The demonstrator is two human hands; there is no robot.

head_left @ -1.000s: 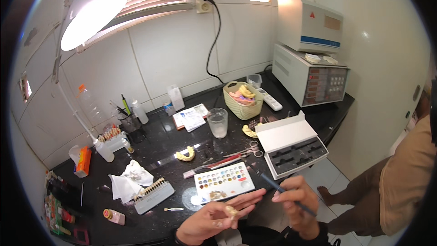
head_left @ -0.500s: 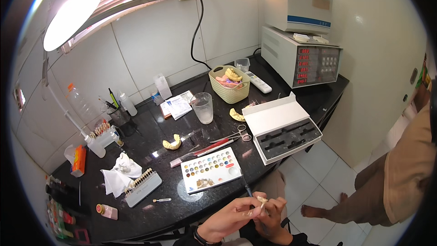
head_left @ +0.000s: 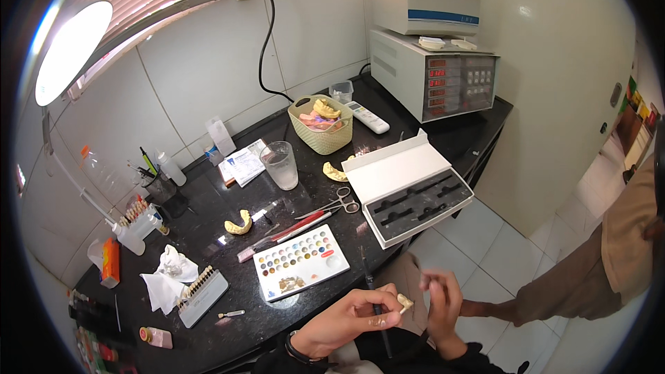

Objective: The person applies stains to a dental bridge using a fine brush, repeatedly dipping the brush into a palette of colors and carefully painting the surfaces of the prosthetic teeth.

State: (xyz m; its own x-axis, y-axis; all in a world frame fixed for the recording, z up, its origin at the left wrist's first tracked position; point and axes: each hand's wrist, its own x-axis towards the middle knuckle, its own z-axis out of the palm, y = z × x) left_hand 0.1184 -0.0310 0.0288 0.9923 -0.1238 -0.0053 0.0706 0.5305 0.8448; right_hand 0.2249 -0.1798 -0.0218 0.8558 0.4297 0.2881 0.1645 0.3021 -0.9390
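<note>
Left hand pinches the small cream piece at lower centre, best done gently, while right hand is half-spread nearby.

A lamp glows at left; a white remote lies near a clear tub.

Right fingers blurred, brush partly hidden by left fingers, blinds cut off above
</note>
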